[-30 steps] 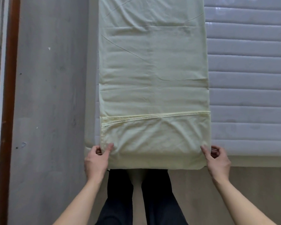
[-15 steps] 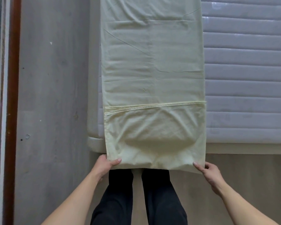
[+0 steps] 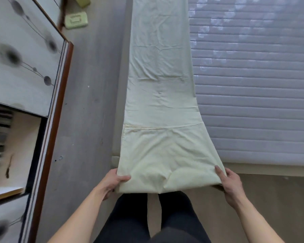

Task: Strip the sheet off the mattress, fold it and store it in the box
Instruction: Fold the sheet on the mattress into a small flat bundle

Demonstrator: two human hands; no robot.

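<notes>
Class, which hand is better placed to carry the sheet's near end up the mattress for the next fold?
Neither alone: the left hand and right hand each grip a near corner of the pale yellow folded cotton sheet.

Bare floor (image 3: 88, 106) runs as a lane between the wardrobe (image 3: 25, 55) on the left and the mattress (image 3: 253, 85), wide enough for a hand. A pale green box lid (image 3: 76, 20) lies at its far end. The folded sheet (image 3: 160, 85) covers the mattress's left strip; the quilted area to its right lies uncovered.

Matt creased cloth sheet (image 3: 161, 95); quilted, faintly glossy mattress (image 3: 253, 85).
</notes>
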